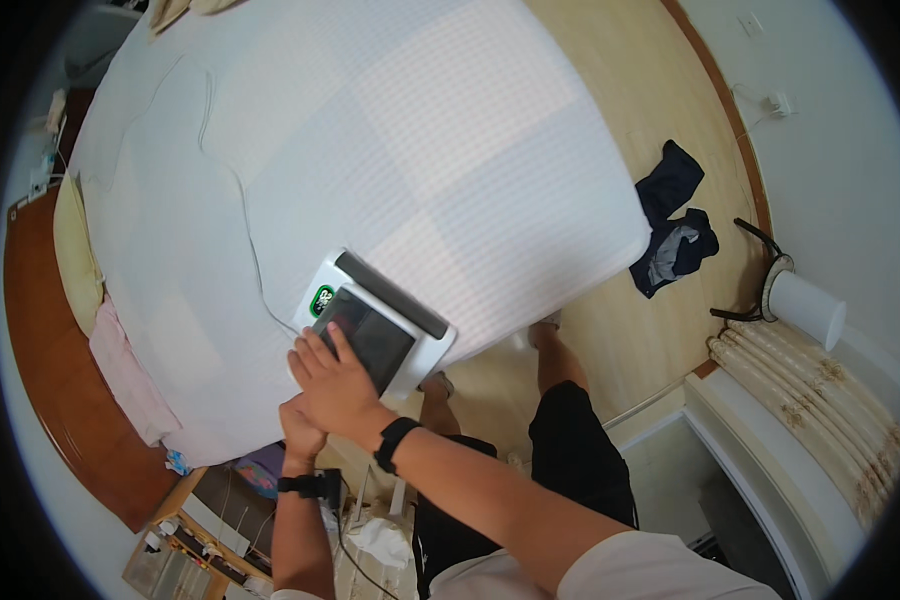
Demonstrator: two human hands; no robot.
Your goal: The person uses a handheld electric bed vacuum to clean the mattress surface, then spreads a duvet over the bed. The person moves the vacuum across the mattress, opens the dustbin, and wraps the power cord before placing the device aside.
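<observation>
A white mattress vacuum [425, 352] with a dark window and a small green-lit display lies on the near edge of the bed. My right hand [342, 388] rests over its near left side, fingers stretched out, one fingertip on the dark window. Just below it, partly covered, my left hand [301, 428] is closed at the vacuum's near end, seemingly round its handle, which is hidden. A pale cord [245, 205] runs from the vacuum away across the bed. Both wrists wear black bands.
The bed [400, 130] has a pale checked cover, with a yellow pillow [75, 255] and pink cloth [130, 375] at the left. Dark clothes [675, 235] lie on the floor at right, near a black-legged stool [770, 285]. A cluttered shelf [175, 550] stands at lower left.
</observation>
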